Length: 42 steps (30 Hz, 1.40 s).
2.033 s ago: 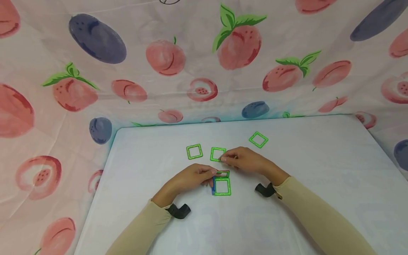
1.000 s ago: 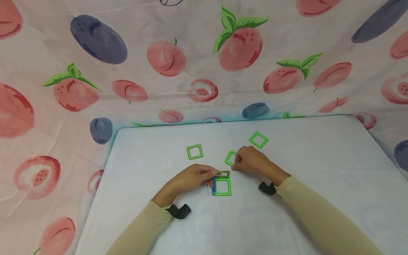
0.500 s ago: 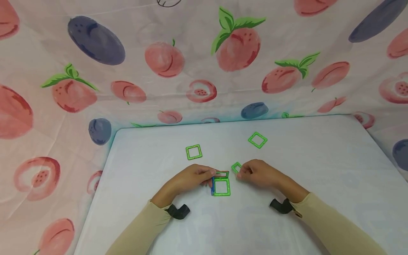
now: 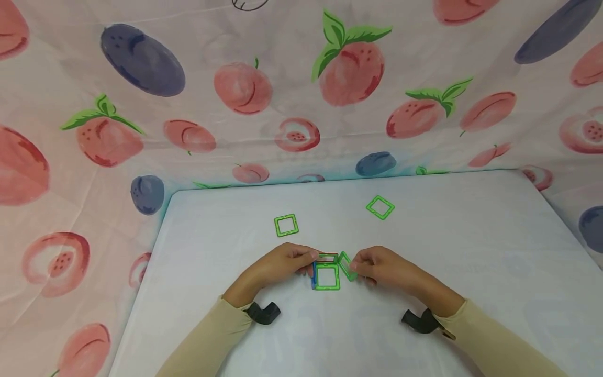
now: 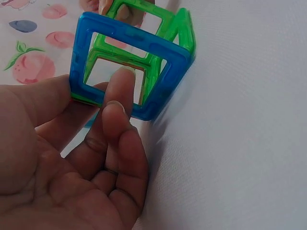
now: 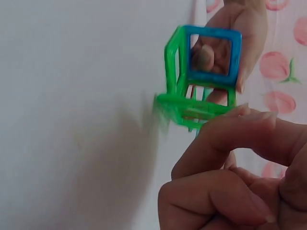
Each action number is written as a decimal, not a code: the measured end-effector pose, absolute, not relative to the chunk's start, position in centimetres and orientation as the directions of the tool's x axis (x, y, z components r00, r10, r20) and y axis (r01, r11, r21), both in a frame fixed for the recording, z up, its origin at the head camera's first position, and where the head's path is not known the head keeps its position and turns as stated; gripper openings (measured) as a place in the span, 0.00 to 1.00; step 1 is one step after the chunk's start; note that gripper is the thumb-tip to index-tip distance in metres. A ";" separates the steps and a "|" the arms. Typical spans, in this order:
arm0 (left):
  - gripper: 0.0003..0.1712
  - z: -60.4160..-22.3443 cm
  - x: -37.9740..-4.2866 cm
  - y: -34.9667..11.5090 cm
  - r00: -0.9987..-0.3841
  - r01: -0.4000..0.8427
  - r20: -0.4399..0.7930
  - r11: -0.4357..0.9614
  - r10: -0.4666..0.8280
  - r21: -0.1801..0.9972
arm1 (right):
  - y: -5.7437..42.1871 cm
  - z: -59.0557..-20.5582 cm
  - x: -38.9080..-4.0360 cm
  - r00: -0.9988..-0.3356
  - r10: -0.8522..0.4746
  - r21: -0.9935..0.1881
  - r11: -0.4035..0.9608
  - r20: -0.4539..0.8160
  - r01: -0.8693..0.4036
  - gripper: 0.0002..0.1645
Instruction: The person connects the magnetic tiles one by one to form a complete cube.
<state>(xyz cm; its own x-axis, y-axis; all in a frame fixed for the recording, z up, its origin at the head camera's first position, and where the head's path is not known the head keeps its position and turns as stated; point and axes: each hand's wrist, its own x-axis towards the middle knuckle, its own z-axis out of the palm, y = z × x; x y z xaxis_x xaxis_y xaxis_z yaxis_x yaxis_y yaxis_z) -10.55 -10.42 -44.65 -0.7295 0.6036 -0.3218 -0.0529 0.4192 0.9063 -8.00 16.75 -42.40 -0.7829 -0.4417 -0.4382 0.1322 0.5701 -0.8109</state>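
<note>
In the head view, several magnetic tiles are joined at table centre: a green square tile [image 4: 327, 287] lying flat, an upright blue tile [image 5: 134, 34] on its left and an upright red-and-green-edged tile [image 4: 328, 255] behind. My left hand [image 4: 288, 260] grips this group at its back left corner, a fingertip showing through the blue frame in the left wrist view. My right hand [image 4: 391, 267] pinches another green square tile [image 4: 344, 270] between thumb and fingers. That tile is tilted, its far corner right at the group's right side; in the right wrist view it shows nearly edge-on and blurred.
A loose green square tile [image 4: 289, 234] lies behind the left hand on the white table [image 4: 471, 235], and another green tile [image 4: 372, 202] lies farther back on the right. A fruit-printed cloth [image 4: 282, 42] hangs behind the table. Black wrist mounts [image 4: 264, 313] sit under both wrists.
My right hand has drawn a green tile off the table from behind the group, brought it right and nearer, and tilted it against the group's right side. The left hand has stayed put.
</note>
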 end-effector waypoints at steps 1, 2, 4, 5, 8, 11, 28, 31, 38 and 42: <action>0.19 -44.6 -10.5 -10.4 -0.730 -0.052 -0.320 0.417 0.604 0.907 | 16.6 -42.4 -7.8 -0.781 -0.446 -0.811 0.571 -0.436 0.127 0.16; 0.19 -44.6 -10.5 -10.4 -0.731 -0.048 -0.316 0.416 0.605 0.908 | 16.4 -42.4 -7.7 -0.779 -0.453 -0.814 0.567 -0.434 0.124 0.16; 0.19 -44.7 -10.6 -10.4 -0.732 -0.042 -0.310 0.415 0.606 0.909 | 16.0 -42.5 -7.5 -0.777 -0.463 -0.822 0.557 -0.427 0.120 0.16; 0.20 -44.7 -10.6 -10.4 -0.732 -0.041 -0.310 0.416 0.606 0.908 | 15.9 -42.5 -7.4 -0.777 -0.466 -0.827 0.550 -0.423 0.120 0.17; 0.20 -44.8 -10.6 -10.4 -0.732 -0.045 -0.312 0.414 0.606 0.909 | 15.6 -42.4 -7.3 -0.771 -0.467 -0.833 0.535 -0.433 0.144 0.17; 0.19 -44.8 -10.7 -10.5 -0.729 -0.052 -0.322 0.420 0.604 0.906 | 15.4 -42.3 -7.2 -0.757 -0.469 -0.842 0.503 -0.456 0.195 0.18; 0.18 -44.6 -10.5 -10.4 -0.731 -0.058 -0.338 0.440 0.592 0.896 | 15.0 -42.5 -6.6 -0.779 -0.477 -0.854 0.501 -0.406 0.138 0.21; 0.18 -44.6 -10.5 -10.4 -0.735 -0.050 -0.328 0.435 0.594 0.899 | 14.9 -42.6 -6.4 -0.777 -0.485 -0.863 0.486 -0.400 0.141 0.19; 0.18 -44.6 -10.5 -10.4 -0.738 -0.047 -0.335 0.450 0.585 0.892 | 14.2 -42.9 -5.9 -0.795 -0.498 -0.876 0.474 -0.347 0.086 0.18; 0.18 -44.8 -10.6 -10.4 -0.741 -0.040 -0.337 0.464 0.581 0.885 | 13.8 -42.9 -5.7 -0.819 -0.474 -0.853 0.520 -0.324 0.036 0.17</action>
